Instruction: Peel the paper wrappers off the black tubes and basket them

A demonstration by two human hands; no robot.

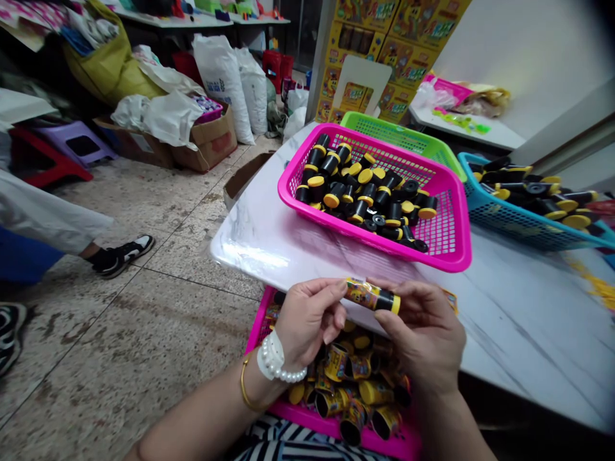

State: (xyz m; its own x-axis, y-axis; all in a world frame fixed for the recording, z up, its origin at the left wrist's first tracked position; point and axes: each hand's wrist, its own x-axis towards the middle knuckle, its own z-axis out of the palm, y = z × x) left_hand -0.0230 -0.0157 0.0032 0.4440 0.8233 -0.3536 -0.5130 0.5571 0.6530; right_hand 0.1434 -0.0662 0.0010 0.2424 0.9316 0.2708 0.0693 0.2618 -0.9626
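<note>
Both my hands hold one small black tube (pixel 372 296) with a yellow cap and a colourful label wrapped round it. My left hand (pixel 310 320), with a pearl bracelet at the wrist, pinches its left end. My right hand (pixel 423 333) grips its right, capped end. Below my hands, on my lap, a pink basket (pixel 312 419) holds several labelled tubes. On the white marble table (pixel 269 243) ahead, a second pink basket (pixel 446 246) is filled with several plain black tubes with yellow caps.
A blue basket (pixel 509 221) with more tubes stands at the right, and a green basket (pixel 384 131) behind the pink one. Yellow printed cartons are stacked at the back. To the left, a person's legs and shoes (pixel 122 254) rest on the tiled floor, near cardboard boxes, sacks and stools.
</note>
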